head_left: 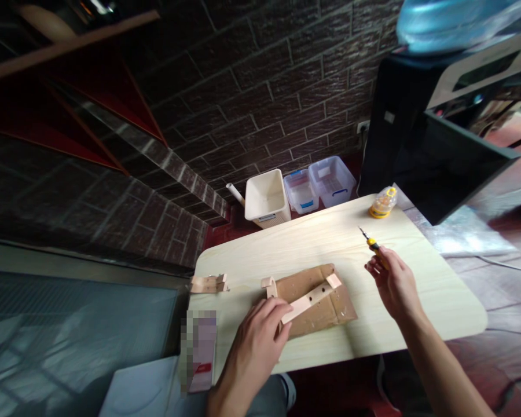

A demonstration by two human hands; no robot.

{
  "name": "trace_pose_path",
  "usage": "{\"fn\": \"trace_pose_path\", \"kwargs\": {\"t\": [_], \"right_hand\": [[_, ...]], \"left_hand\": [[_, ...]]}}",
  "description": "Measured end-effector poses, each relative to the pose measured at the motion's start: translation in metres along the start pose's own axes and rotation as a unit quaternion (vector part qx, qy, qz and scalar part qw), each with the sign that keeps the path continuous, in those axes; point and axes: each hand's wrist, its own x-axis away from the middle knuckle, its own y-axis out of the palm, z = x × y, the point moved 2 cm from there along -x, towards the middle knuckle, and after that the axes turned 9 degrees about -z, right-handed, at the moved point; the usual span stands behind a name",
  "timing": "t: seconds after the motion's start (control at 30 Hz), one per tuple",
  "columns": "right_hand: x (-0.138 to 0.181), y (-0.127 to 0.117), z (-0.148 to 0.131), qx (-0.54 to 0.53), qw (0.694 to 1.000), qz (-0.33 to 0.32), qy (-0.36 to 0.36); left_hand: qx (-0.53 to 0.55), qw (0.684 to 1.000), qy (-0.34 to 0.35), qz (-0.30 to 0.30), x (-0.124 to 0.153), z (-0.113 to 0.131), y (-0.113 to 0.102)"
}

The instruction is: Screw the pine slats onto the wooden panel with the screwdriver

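Screwdriver (372, 244), yellow-and-black, fills right hand (394, 285); leftward, left hand (258, 331) grips pale wooden bar (303, 304) slanting toward table's (438, 301) right edge.

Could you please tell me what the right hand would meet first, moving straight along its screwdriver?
Following the screwdriver in the right hand, probably the larger translucent bin beyond the table; depth is unclear, so the hand might pass above it.

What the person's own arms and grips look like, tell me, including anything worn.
The left grip and right grip are human, with slim fingers and no gloves; I can make out no ring or watch. The left forearm and right forearm are bare as far as the picture shows, with no sleeves, cables or markings visible.
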Motion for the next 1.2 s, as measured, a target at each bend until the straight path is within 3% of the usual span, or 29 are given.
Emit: {"fn": "trace_pose_path", "kwargs": {"t": [0.2,0.4,0.6,0.73,0.9,1.2], "right_hand": [[-0.001,0.002,0.004,0.000,1.000,0.000,0.003],[-0.002,0.002,0.008,0.004,1.000,-0.002,0.006],[-0.004,0.001,0.010,0.002,1.000,-0.009,0.005],[-0.004,0.002,0.011,-0.002,1.000,-0.009,0.008],[-0.005,0.000,0.012,-0.002,1.000,-0.007,0.013],[-0.006,0.000,0.013,-0.001,1.000,-0.004,0.010]], "left_hand": [[0.006,0.999,0.047,-0.014,0.020,0.022,0.014],[0.018,0.993,0.114,-0.028,0.023,0.037,0.030],[-0.011,0.994,0.103,-0.026,0.018,0.044,0.037],[-0.040,0.996,0.085,0.003,0.011,0.041,0.045],[-0.086,0.988,0.118,0.060,0.008,0.034,0.058],[-0.165,0.972,0.107,0.129,0.028,0.019,0.049]]}}
